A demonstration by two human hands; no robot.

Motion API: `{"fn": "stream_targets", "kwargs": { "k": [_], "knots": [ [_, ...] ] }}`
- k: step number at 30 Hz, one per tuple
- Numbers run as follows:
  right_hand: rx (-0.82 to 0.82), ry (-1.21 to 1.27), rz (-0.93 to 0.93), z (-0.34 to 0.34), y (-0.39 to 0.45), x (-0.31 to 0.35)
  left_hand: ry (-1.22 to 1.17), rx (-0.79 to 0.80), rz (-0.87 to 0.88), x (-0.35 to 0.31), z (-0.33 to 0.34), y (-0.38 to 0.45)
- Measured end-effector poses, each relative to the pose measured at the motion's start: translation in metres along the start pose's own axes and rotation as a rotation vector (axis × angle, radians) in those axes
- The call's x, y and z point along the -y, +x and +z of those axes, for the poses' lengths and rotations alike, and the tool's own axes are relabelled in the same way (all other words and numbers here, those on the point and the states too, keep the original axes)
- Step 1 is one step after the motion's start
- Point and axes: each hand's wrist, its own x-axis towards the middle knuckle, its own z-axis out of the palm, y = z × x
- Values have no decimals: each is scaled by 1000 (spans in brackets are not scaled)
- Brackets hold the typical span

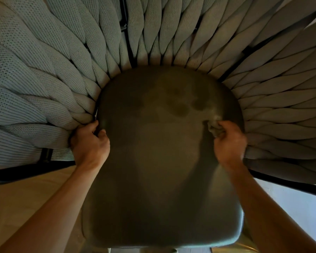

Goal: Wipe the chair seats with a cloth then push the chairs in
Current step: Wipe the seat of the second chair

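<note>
Chair: woven back curving round the seat. I log wiping under way. Left hand: closed on the seat's left edge, steadying. Right hand: fist round the bunched cloth, near the right edge. Next, I judge: strokes across the unwiped middle.

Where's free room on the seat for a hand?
Seat centre and front are bare, between both forearms. Crowded: left edge, gripped by left hand; right rear, where right hand presses the cloth beside the woven back.
</note>
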Motion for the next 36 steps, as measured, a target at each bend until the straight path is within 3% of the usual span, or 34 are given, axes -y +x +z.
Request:
{"fn": "stream_targets", "kwargs": {
  "k": [9, 12, 17, 26, 31, 36],
  "knots": [
    [140, 226, -238, 61, -52, 158, -53, -25, -43, -12, -5, -2],
    [226, 255, -320, 75, -66, 203, -72, -16, -141, -28, -14, -7],
    [263, 259, -461, 88, -73, 233, -67, 10, -171, -35, -17, -8],
    [76, 74, -427, 61, -38, 151, 211, 123, 4, -30, -15, -1],
    [129, -62, -278, 28, -7, 68, 391, 104, 78, -37, -15, -1],
    [149, -173, -157, -3, 21, 5, 405, 60, 97, -40, -9, -3]
  ]
}}
